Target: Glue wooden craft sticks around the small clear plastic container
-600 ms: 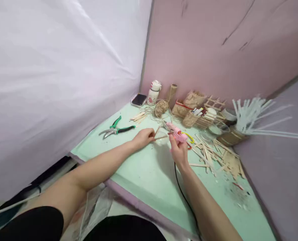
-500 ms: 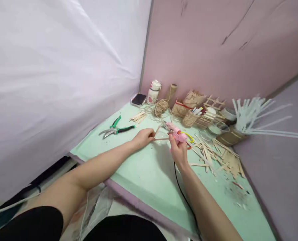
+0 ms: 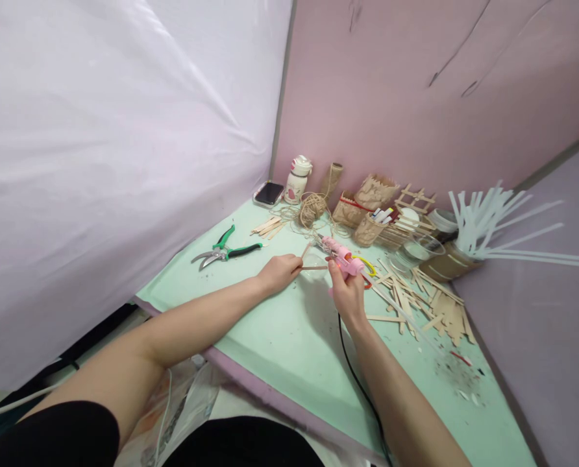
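My left hand (image 3: 280, 270) is closed on thin wooden craft sticks (image 3: 311, 266) over the mint-green table (image 3: 289, 337); one stick points right, another angles up. My right hand (image 3: 346, 295) grips a pink hot glue gun (image 3: 341, 255), its nozzle aimed at the sticks' far ends. The gun's black cord (image 3: 360, 383) trails back along my right forearm. Both hands work close together near the table's middle.
Green-handled pliers (image 3: 227, 251) lie to the left. Loose wooden sticks (image 3: 423, 301) are scattered at the right. At the back stand a phone (image 3: 269, 193), a white bottle (image 3: 296, 179), a twine ball (image 3: 313, 209), woven baskets (image 3: 367, 227) and a jar of white glue sticks (image 3: 484, 227).
Both hands stay nearly still on the sticks and glue gun. The view has shifted slightly; nothing was picked up or let go.
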The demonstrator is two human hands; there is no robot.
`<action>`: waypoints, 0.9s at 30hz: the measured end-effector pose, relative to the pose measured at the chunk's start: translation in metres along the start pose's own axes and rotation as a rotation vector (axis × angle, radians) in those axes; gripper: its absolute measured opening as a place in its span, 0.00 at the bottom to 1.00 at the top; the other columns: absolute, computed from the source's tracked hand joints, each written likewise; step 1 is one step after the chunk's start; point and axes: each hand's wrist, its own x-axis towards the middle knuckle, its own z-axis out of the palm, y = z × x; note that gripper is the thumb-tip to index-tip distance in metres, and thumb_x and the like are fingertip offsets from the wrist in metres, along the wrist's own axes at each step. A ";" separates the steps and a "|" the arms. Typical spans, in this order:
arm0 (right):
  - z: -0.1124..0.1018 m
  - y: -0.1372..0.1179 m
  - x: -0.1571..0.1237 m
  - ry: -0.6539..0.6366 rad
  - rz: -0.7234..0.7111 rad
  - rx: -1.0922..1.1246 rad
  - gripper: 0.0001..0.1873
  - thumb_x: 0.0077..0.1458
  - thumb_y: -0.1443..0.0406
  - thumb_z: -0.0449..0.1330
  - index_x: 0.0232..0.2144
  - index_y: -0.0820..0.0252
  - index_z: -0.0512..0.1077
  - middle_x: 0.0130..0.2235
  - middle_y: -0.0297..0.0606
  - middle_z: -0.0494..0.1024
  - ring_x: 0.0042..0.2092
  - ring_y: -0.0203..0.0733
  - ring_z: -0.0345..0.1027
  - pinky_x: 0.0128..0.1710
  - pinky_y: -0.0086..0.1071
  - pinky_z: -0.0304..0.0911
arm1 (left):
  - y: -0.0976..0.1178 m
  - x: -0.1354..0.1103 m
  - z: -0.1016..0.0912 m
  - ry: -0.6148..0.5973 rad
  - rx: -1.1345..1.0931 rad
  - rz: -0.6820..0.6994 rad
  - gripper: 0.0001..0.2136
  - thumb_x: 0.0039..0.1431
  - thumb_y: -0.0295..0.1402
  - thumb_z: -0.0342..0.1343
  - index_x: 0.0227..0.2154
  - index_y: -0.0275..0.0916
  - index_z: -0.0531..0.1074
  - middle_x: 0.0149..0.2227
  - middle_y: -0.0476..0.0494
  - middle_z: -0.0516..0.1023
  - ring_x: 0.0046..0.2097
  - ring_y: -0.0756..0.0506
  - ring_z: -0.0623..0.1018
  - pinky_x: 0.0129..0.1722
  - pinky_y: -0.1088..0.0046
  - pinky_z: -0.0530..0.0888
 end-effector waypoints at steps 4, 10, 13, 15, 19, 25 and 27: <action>0.000 0.001 0.000 -0.002 0.009 0.000 0.24 0.56 0.48 0.56 0.37 0.65 0.75 0.22 0.31 0.62 0.26 0.40 0.57 0.29 0.35 0.57 | 0.003 -0.001 0.006 0.022 0.056 0.005 0.07 0.62 0.27 0.50 0.35 0.39 0.73 0.37 0.44 0.77 0.39 0.47 0.77 0.40 0.73 0.71; 0.002 0.001 0.001 -0.005 -0.005 0.009 0.23 0.56 0.48 0.55 0.33 0.63 0.73 0.22 0.30 0.60 0.26 0.38 0.54 0.27 0.33 0.55 | 0.006 0.002 0.009 0.062 0.122 -0.007 0.07 0.62 0.27 0.50 0.38 0.38 0.72 0.38 0.43 0.77 0.41 0.46 0.77 0.39 0.73 0.72; 0.002 0.000 0.001 -0.012 -0.017 0.013 0.22 0.56 0.49 0.55 0.35 0.63 0.73 0.23 0.30 0.61 0.26 0.39 0.55 0.29 0.34 0.56 | 0.010 0.004 0.009 0.064 0.156 0.012 0.07 0.63 0.29 0.49 0.37 0.37 0.72 0.38 0.41 0.77 0.40 0.46 0.77 0.38 0.72 0.73; 0.002 -0.001 0.001 -0.015 -0.018 0.012 0.22 0.56 0.49 0.55 0.34 0.62 0.72 0.23 0.30 0.62 0.26 0.39 0.55 0.28 0.34 0.56 | 0.012 0.005 0.010 0.060 0.178 0.032 0.07 0.63 0.29 0.49 0.36 0.36 0.72 0.38 0.41 0.77 0.39 0.45 0.77 0.38 0.71 0.73; 0.003 0.001 0.000 -0.012 -0.005 0.006 0.21 0.56 0.48 0.55 0.30 0.61 0.71 0.21 0.29 0.59 0.25 0.38 0.53 0.24 0.33 0.53 | 0.015 0.007 0.012 0.067 0.213 0.054 0.06 0.60 0.27 0.49 0.33 0.35 0.71 0.35 0.39 0.76 0.36 0.45 0.77 0.37 0.70 0.73; 0.004 0.003 0.001 -0.008 0.009 0.004 0.21 0.56 0.48 0.55 0.25 0.59 0.67 0.20 0.28 0.56 0.24 0.37 0.51 0.22 0.32 0.52 | 0.012 0.008 0.014 0.096 0.198 0.052 0.05 0.57 0.26 0.51 0.33 0.35 0.72 0.35 0.39 0.77 0.36 0.45 0.77 0.37 0.70 0.74; 0.004 0.003 0.001 -0.005 0.010 0.001 0.21 0.56 0.48 0.56 0.26 0.59 0.68 0.21 0.29 0.59 0.24 0.37 0.53 0.23 0.32 0.53 | 0.011 0.008 0.013 0.110 0.178 0.042 0.05 0.56 0.26 0.51 0.33 0.35 0.72 0.35 0.39 0.77 0.36 0.45 0.77 0.37 0.71 0.74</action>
